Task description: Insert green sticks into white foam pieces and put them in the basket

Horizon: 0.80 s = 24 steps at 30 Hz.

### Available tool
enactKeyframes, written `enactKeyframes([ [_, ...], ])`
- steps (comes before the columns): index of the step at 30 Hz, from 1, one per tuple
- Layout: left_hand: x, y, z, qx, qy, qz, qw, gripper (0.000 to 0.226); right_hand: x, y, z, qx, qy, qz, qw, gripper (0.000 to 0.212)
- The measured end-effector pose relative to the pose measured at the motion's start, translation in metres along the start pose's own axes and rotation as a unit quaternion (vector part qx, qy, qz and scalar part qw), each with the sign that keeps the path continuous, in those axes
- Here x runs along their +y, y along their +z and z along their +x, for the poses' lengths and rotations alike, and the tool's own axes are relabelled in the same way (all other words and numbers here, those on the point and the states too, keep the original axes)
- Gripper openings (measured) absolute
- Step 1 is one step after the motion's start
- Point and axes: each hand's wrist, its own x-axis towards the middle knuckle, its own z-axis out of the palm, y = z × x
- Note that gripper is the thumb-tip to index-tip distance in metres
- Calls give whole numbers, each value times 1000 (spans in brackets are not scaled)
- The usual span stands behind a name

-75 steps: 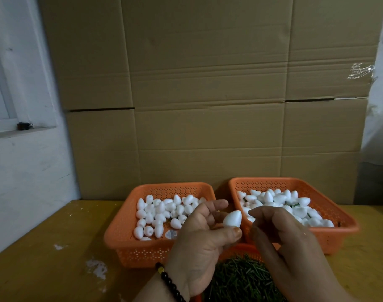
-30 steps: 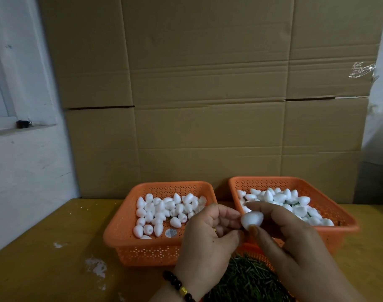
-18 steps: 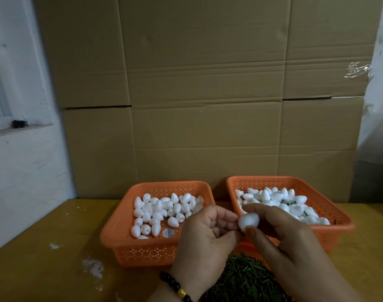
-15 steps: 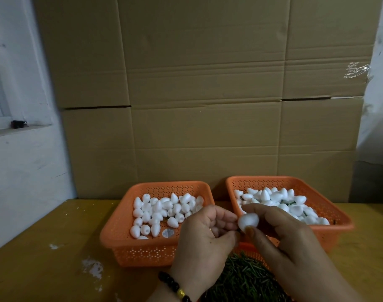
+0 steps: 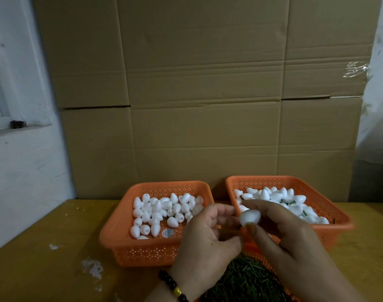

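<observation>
My right hand (image 5: pixel 288 243) pinches a white foam piece (image 5: pixel 250 216) between thumb and fingers, just in front of the right orange basket (image 5: pixel 330 205). My left hand (image 5: pixel 206 238) is curled close against it; whatever its fingertips hold is hidden. A pile of green sticks (image 5: pixel 247 282) lies in a near orange basket below both hands. The left orange basket (image 5: pixel 118 234) holds several plain white foam pieces. The right basket holds several foam pieces, some with green sticks showing.
A wall of cardboard boxes (image 5: pixel 203 94) stands right behind the baskets. The yellow wooden table (image 5: pixel 44 258) has white paint marks at the left. A white wall with a window ledge (image 5: pixel 16 127) closes the left side.
The foam piece passed from my left hand to my right hand's pinch. Both hands then stayed together with only small shifts.
</observation>
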Motion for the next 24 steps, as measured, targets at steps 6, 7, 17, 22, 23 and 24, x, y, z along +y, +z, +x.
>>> enactKeyframes([
  [6,-2,-5,1,15,-24,46,999,42,27,-22,15,75,99,-26,992,19],
  [7,-3,-6,2,18,-27,51,998,40,36,-26,18,88,127,-47,987,16],
  [17,-14,-7,7,32,-43,95,994,30,86,-24,13,58,183,-317,929,26],
  [22,-17,-8,8,28,-40,123,991,25,72,-23,14,44,164,-339,925,30],
  [23,-17,-10,9,23,-39,131,990,24,65,-22,14,47,147,-332,931,29],
  [24,-17,-12,9,18,-38,138,990,24,56,-21,15,48,126,-319,938,27],
])
